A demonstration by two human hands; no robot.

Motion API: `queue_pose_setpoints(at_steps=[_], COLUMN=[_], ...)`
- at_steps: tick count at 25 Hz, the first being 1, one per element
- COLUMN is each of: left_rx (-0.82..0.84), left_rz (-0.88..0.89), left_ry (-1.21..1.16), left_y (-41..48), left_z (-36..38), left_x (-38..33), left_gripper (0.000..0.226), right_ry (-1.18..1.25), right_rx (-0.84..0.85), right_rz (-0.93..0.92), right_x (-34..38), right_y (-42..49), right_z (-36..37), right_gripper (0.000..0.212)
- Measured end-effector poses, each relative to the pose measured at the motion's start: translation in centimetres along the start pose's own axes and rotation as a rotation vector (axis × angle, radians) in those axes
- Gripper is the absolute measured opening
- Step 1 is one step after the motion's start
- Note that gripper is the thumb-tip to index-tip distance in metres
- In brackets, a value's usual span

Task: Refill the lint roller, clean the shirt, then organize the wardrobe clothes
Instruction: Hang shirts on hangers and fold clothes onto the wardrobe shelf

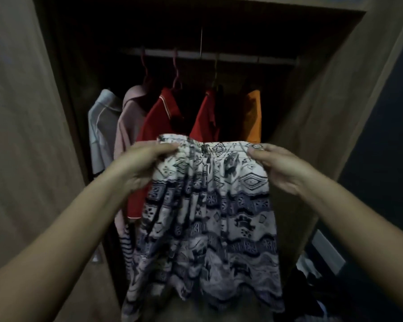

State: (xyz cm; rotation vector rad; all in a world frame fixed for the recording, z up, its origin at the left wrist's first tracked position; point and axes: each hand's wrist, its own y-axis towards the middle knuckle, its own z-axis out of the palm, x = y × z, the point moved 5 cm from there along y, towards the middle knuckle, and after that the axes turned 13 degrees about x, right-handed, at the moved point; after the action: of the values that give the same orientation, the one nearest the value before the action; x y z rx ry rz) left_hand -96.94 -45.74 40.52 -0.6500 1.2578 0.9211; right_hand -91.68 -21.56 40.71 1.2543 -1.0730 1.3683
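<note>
I hold up a white garment with a dark blue pattern [207,217] in front of the open wardrobe. My left hand [142,166] pinches its top edge at the left corner. My right hand [279,168] pinches the same edge at the right corner. The cloth hangs straight down between my forearms. Behind it several clothes hang on a rail [209,55]: a pale grey shirt [102,129], a pink one [128,122], two red ones [161,122], and an orange one [254,115]. No lint roller is in view.
Brown wardrobe doors stand open at the left [26,135] and right [330,108]. A striped garment [127,249] hangs low behind the patterned cloth. A dim heap of clothes [310,287] lies at the lower right. The scene is dark.
</note>
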Motion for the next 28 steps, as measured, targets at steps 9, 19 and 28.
queue_pose_setpoints(at_steps=[9, 19, 28], left_rx=[0.088, 0.247, 0.203], left_rz=[0.315, 0.437, 0.411], left_ry=[0.296, 0.421, 0.368], left_y=[-0.7, -2.0, -2.5], left_z=[5.4, 6.5, 6.5], left_x=[-0.4, -1.7, -0.2], left_gripper=[0.023, 0.028, 0.037], right_ry=[-0.080, -0.746, -1.203], right_rx=[0.167, 0.031, 0.019], right_rz=[-0.212, -0.594, -0.507], right_x=[1.7, 3.6, 4.6], right_y=[-0.1, -0.7, 0.0], right_z=[6.6, 6.1, 6.0], right_gripper=[0.032, 0.029, 0.056])
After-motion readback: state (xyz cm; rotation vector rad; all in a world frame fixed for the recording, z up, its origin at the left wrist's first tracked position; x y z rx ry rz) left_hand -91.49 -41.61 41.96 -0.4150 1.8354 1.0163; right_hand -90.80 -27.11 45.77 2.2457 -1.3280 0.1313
